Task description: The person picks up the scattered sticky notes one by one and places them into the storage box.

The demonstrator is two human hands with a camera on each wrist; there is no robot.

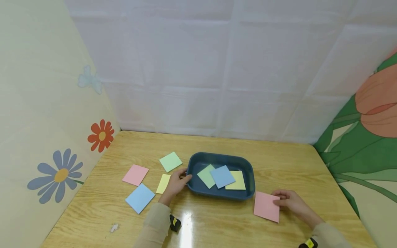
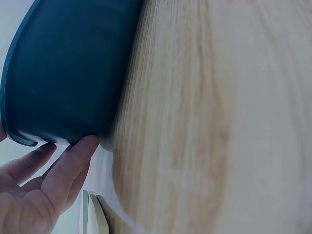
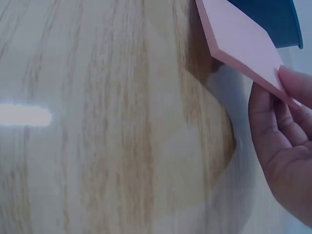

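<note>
A dark blue rectangular tray (image 1: 223, 195) stands at the middle of the table. My left hand (image 1: 177, 182) grips its left end, the thumb at the rim and the fingers against the outer wall (image 2: 73, 83). Inside lie a green sticky note pad (image 1: 204, 176), a blue one (image 1: 222, 177) overlapping its neighbours, and a yellow one (image 1: 237, 182). Right of the tray, my right hand (image 1: 289, 203) pinches a pink sticky note pad (image 1: 266, 206) by its right edge. In the right wrist view this pink pad (image 3: 239, 39) is tilted above the table, thumb on top and fingers beneath.
Left of the tray lie a green pad (image 1: 171, 162), a yellow pad (image 1: 163, 183) partly behind the left hand, a pink pad (image 1: 135, 175) and a blue pad (image 1: 140, 198). A small white scrap (image 1: 114, 227) is at the front left. White cloth (image 1: 192, 75) hangs behind the table.
</note>
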